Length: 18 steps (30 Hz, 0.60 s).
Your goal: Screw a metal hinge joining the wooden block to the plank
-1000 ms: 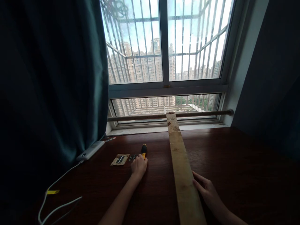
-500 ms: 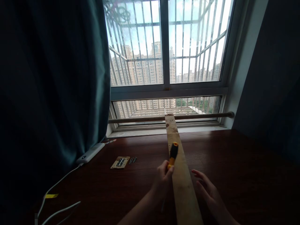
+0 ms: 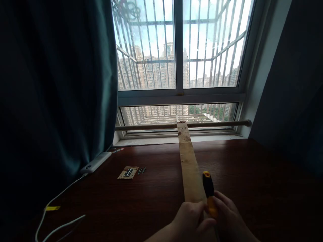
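Screwdriver (image 3: 208, 188): slants handle-end up at five o'clock, by the right edge of the wooden plank (image 3: 188, 164). Sits in the right hand's (image 3: 228, 212) grasp, beside the curled left hand (image 3: 193, 215); cannot tell whether gripped there too. At seven, see screws (image 3: 142, 170) near a brown card (image 3: 121, 175).

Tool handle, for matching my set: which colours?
Black and yellow-orange handle, clearest in the head view.

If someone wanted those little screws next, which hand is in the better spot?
Probably the left hand: it's nearer the screws, which lie left of the wooden board. The right hand is farther away, at the screwdriver handle.
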Each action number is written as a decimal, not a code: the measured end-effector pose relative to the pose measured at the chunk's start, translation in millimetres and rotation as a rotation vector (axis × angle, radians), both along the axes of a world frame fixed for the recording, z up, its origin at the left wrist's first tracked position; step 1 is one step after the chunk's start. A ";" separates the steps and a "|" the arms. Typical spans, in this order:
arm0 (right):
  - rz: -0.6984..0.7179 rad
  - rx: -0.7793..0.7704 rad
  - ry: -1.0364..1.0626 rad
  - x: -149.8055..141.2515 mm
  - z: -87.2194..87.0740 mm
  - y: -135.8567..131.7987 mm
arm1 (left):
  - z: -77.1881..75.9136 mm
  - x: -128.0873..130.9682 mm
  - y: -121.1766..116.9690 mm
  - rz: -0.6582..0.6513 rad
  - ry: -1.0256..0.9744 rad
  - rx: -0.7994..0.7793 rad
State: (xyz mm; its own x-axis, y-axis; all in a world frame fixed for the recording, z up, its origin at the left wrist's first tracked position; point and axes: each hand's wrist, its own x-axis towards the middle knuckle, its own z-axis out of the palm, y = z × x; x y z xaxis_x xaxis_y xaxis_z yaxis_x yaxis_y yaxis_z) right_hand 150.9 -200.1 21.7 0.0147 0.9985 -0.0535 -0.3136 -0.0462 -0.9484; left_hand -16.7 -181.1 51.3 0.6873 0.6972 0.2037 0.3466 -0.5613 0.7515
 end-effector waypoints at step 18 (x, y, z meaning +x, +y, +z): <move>-0.682 -0.275 -1.005 218.5 -46.7 75.5 | -60.2 -37.8 88.9 0.533 0.130 0.094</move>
